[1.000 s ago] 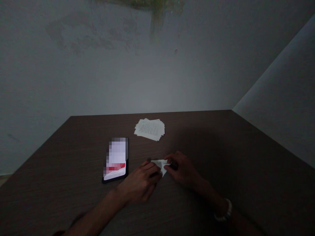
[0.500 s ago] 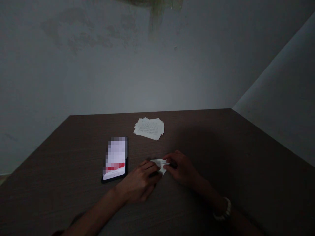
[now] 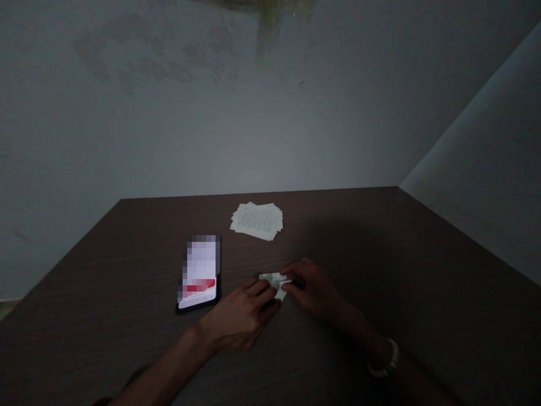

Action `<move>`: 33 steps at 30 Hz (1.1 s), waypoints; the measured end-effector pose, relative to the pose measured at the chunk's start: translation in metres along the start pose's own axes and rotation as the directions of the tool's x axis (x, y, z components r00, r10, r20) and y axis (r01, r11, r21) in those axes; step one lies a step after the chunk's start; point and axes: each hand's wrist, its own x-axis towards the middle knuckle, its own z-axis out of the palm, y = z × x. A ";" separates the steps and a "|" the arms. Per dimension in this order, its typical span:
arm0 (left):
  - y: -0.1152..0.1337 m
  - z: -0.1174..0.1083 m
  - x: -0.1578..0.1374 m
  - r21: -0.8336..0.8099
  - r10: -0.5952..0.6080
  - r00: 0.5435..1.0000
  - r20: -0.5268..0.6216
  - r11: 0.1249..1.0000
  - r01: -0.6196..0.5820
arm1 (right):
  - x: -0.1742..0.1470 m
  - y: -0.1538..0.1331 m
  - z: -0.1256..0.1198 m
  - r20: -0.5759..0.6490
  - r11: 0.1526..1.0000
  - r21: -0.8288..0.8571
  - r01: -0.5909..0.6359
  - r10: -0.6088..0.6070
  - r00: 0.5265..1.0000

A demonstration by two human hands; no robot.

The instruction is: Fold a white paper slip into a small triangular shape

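A small white piece of paper [image 3: 279,292], partly folded, lies on the dark wooden table between my two hands. My left hand [image 3: 243,313] rests over its left part, fingers curled and pressing on it, so that side is hidden. From the right, my right hand [image 3: 313,287] pinches the paper's right edge between thumb and index finger. A beaded bracelet [image 3: 386,361] circles my right wrist. To the left of my left hand lies a phone [image 3: 198,273] with its screen lit.
Behind my hands, a loose stack of printed paper slips [image 3: 257,221] sits toward the table's [image 3: 160,217] far edge. A pale, stained wall [image 3: 253,124] rises directly behind the table. The light is dim.
Both hands stay at the paper with their grip nearly the same. The left fingers have shifted very slightly to the right; the whole view has moved a little.
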 end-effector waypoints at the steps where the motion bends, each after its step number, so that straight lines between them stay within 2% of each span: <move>1: 0.000 0.001 0.000 -0.009 -0.001 1.000 -0.007 1.000 0.001 | 0.000 0.000 0.000 -0.005 1.000 -0.008 0.005 -0.005 1.000; 9: -0.004 0.006 -0.003 -0.097 -0.021 0.999 -0.037 0.995 0.017 | 0.000 -0.003 0.002 -0.019 1.000 -0.026 0.006 -0.007 1.000; 22: -0.002 0.005 -0.001 -0.067 -0.042 0.999 -0.004 0.997 0.042 | -0.001 -0.005 0.005 -0.060 0.999 -0.049 -0.015 0.012 0.998; 33: -0.007 0.005 -0.003 -0.197 -0.033 0.998 -0.047 0.980 0.023 | -0.002 -0.008 0.005 -0.074 0.998 -0.045 -0.035 0.032 0.997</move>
